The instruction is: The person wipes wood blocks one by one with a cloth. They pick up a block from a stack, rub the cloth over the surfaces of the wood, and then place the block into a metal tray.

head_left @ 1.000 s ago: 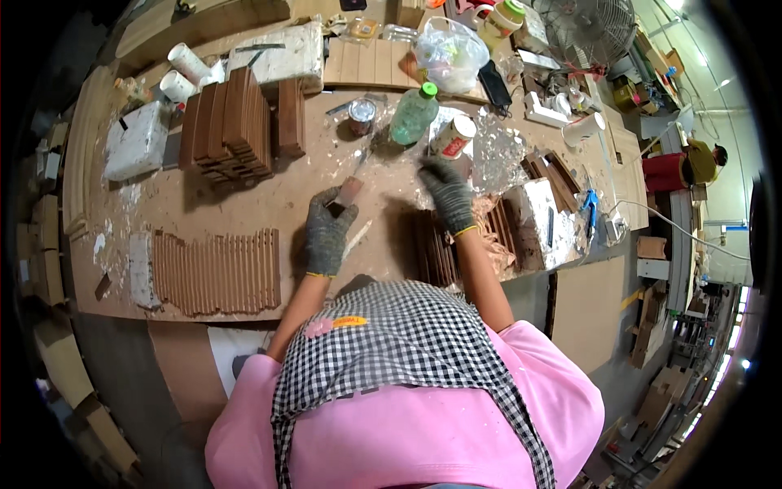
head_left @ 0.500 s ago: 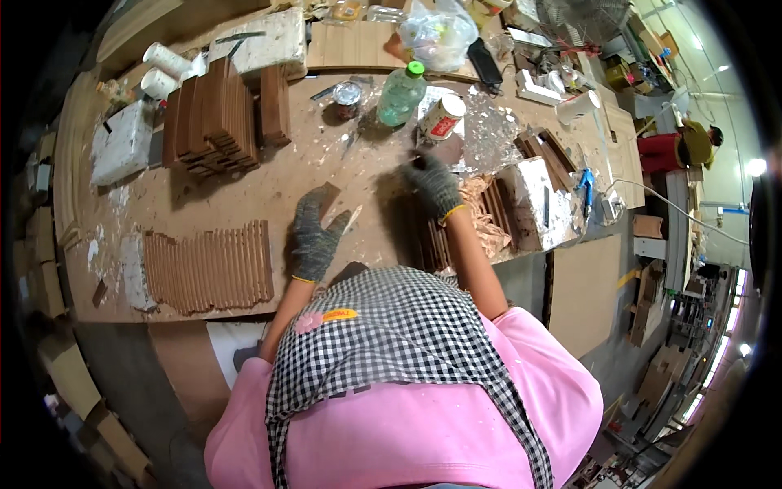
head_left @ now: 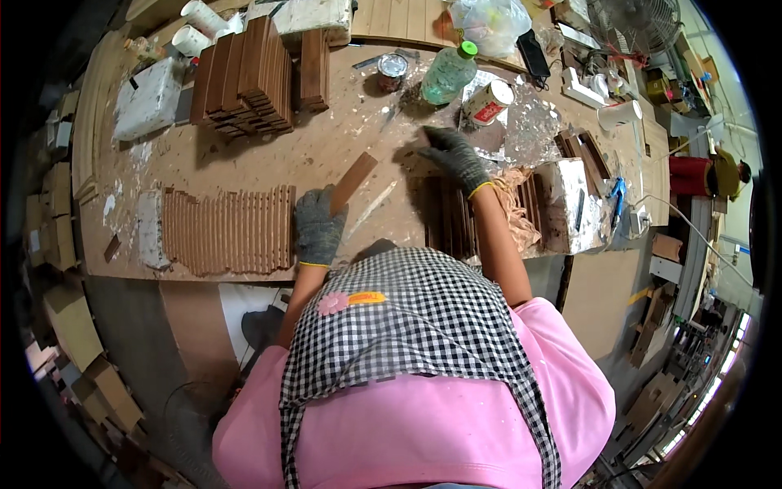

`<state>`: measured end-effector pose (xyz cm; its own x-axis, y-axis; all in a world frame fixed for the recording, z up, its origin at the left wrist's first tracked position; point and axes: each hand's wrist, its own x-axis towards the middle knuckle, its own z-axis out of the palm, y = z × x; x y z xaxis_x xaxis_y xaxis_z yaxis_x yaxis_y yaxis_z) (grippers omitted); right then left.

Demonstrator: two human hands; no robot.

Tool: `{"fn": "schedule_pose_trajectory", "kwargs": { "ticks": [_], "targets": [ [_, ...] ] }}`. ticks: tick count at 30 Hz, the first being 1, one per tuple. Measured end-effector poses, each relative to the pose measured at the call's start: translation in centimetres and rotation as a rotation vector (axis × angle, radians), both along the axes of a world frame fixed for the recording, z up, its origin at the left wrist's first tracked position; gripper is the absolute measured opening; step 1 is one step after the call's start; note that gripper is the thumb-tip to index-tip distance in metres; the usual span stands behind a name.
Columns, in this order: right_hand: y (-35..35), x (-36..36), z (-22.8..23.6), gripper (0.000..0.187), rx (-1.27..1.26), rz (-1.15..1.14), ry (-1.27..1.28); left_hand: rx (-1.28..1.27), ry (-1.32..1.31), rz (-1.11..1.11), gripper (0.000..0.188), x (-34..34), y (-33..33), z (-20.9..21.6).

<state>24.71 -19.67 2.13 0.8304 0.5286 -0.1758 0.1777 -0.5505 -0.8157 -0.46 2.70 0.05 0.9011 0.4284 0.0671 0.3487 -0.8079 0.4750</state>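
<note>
l hand (head_left: 319, 228) w/ wood strip (head_left: 353, 182); r hand (head_left: 458, 160) nr cup (head_left: 489, 103), contents unclear

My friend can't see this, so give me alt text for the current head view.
A gloved left hand holds a wooden strip at a cluttered table. The gloved right hand is near a white container.

Left fingers (head_left: 314, 202) partly hide the wooden strip (head_left: 355, 180).

Left hand (head_left: 319, 228) held a brown wooden strip (head_left: 354, 181).
Slats (head_left: 230, 228) lined the surface's (head_left: 269, 163) near edge toward the left corner; the right hand (head_left: 459, 157) was farther in.
</note>
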Motion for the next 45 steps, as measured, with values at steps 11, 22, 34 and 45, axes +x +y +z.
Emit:
{"fn": "schedule_pose_trajectory", "kwargs": {
  "ticks": [11, 22, 34, 45],
  "targets": [
    [4.7, -3.6, 0.0, 0.032, -0.132, 0.285, -0.181, -0.025, -0.086, 0.006, 0.047, 0.2, 0.1, -0.7],
    [6.3, -4.3, -0.8, 0.024, -0.230, 0.290, -0.222, 0.011, -0.099, 0.014, 0.047, 0.1, -0.3, -0.7],
    [6.7, -4.6, -0.1, 0.021, -0.255, 0.266, -0.193, 0.004, -0.088, 0.045, 0.045, 0.1, -0.3, -1.1],
    [6.6, -4.4, -1.3, 0.027, -0.236, 0.229, -0.240, 0.019, -0.061, 0.057, 0.047, 0.1, -0.3, -1.2]
  ]
}}
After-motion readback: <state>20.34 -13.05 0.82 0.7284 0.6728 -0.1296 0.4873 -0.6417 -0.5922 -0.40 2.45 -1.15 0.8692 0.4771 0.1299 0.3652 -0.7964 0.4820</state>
